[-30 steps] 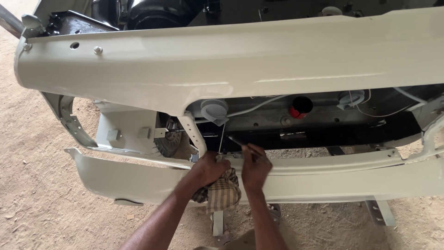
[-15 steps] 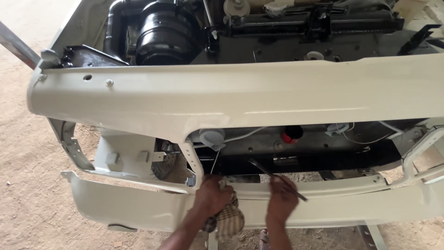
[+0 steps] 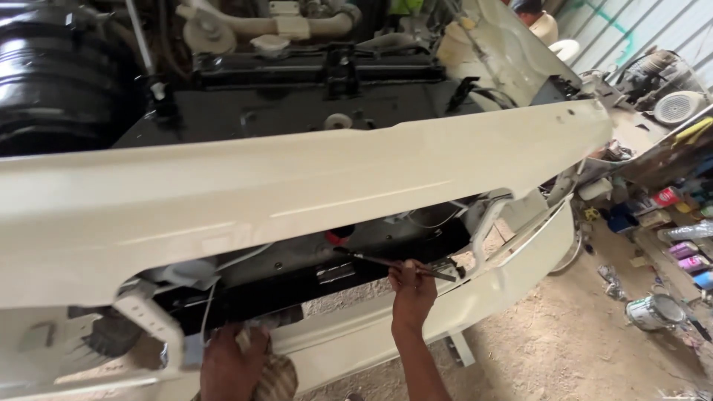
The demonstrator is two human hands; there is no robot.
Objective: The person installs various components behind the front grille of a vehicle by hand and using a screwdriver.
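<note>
Two hands work at the cream car front: right hand [image 3: 413,291] pinches a thin brush [image 3: 394,262], left hand [image 3: 232,360] clutches a rag [image 3: 276,379]; a slip could smear paint onto the cream panel [image 3: 297,193]

We note two bare forearms entering from the lower edge, without sleeves, gloves, watch or rings visible. Our left hand [image 3: 232,362] and right hand [image 3: 413,292] are uncovered, fingers slender, wrists unadorned.

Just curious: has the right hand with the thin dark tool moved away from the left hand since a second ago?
Yes. The right hand has shifted rightward along the lower cream panel, away from the left hand.
</note>
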